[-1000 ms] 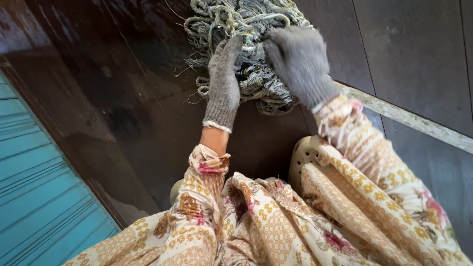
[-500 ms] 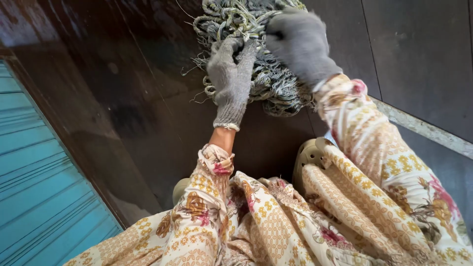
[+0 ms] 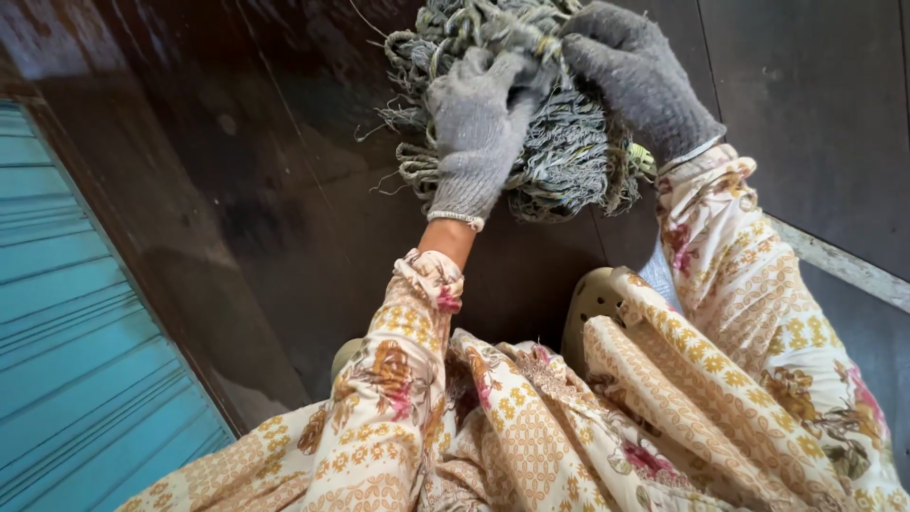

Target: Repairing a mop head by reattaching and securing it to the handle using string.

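Rope bundle (image 3: 559, 152), frayed grey-green, sits on dark floor (image 3: 265, 218) ahead of your knees. Left hand (image 3: 479, 133), gloved, grips strands at its middle; right hand (image 3: 635, 76) pinches a strand up top. Keep both grips firm & tug w/ even tension, I'd say.

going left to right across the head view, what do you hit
teal corrugated panel → dark wooden floor → left hand in a grey glove, on the tangled rope bundle → right hand, also gloved → pale strip along the floor
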